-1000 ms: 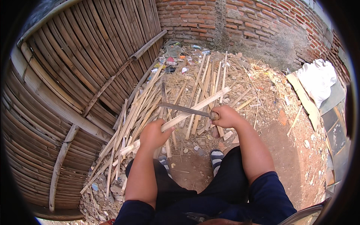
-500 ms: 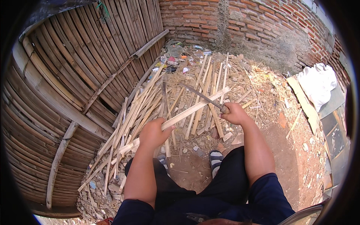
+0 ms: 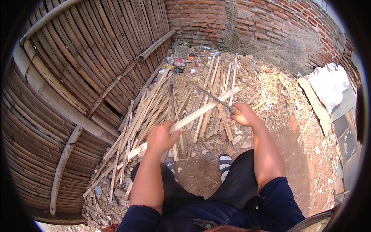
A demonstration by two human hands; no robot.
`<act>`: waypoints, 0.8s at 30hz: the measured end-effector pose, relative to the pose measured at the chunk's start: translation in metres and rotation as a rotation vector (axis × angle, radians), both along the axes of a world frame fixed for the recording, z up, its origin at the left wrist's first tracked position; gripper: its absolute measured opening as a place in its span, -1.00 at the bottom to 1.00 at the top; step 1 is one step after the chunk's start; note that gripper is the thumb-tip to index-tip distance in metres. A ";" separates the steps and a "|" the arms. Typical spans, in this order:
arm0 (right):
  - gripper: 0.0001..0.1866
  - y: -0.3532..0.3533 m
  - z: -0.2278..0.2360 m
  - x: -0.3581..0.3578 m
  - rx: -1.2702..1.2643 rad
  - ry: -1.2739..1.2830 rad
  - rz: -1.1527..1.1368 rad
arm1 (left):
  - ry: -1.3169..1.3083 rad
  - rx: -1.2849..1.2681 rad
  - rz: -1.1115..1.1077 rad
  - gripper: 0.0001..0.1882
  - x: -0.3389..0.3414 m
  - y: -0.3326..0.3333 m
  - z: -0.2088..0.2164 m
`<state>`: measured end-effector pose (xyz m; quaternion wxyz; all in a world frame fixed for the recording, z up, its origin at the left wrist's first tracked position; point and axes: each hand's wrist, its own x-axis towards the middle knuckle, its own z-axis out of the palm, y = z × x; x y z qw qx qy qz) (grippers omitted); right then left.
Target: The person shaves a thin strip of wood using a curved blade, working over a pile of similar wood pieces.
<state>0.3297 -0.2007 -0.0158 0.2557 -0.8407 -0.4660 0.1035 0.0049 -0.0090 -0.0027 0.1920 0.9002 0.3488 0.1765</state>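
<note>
My left hand [image 3: 160,137] is closed around a long pale strip of split wood or bamboo [image 3: 205,108], which slants up to the right, its lower end sticking out past my wrist. In my right hand [image 3: 245,115] is the wooden handle of a long, narrow, dark-bladed knife [image 3: 212,96]. The blade points up and to the left and crosses the strip near its far end; whether it touches the strip I cannot tell. Beneath both hands lie several similar loose strips [image 3: 145,114] on the ground.
A slatted bamboo wall [image 3: 96,58] rises on the left, with a brick wall [image 3: 197,19] at the back. Small litter [image 3: 179,62] lies in the far corner. To the right are a white sack [image 3: 328,87] and a flat board [image 3: 315,106]. My sandalled feet [image 3: 225,166] stand on dirt.
The whole picture has shifted slightly. Both hands keep their holds, and the strip and knife stay crossed in nearly the same position.
</note>
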 end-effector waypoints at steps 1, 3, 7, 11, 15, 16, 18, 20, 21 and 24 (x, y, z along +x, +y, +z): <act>-0.44 -0.001 0.002 0.005 -0.015 0.107 -0.027 | -0.017 0.001 -0.006 -0.48 0.000 0.001 -0.002; -0.41 -0.003 -0.001 -0.001 0.024 0.017 -0.046 | -0.033 -0.009 -0.008 -0.48 -0.001 0.001 -0.002; -0.41 0.006 0.009 -0.021 -0.040 0.015 0.113 | -0.035 -0.018 -0.008 -0.48 -0.003 0.004 -0.003; -0.53 0.017 0.020 -0.039 -0.105 -0.044 0.250 | -0.057 -0.020 -0.008 -0.46 -0.007 0.009 -0.005; -0.58 0.002 0.014 -0.013 0.017 0.117 0.139 | -0.030 -0.075 0.027 -0.44 -0.010 0.009 0.006; -0.58 -0.005 0.009 -0.001 0.085 0.145 0.039 | -0.041 -0.074 0.022 -0.44 -0.008 0.008 0.005; -0.59 -0.010 0.015 0.002 0.171 0.149 -0.143 | -0.058 -0.070 0.021 -0.43 -0.007 0.009 0.004; -0.61 -0.007 0.020 -0.006 0.081 0.064 -0.118 | -0.075 -0.029 -0.005 -0.44 -0.006 0.009 0.002; -0.62 -0.005 0.022 -0.011 0.037 0.024 -0.106 | -0.082 -0.006 -0.018 -0.44 -0.005 0.009 0.001; -0.65 0.006 0.024 -0.042 0.017 -0.120 0.131 | -0.051 -0.005 -0.038 -0.46 -0.006 0.006 0.003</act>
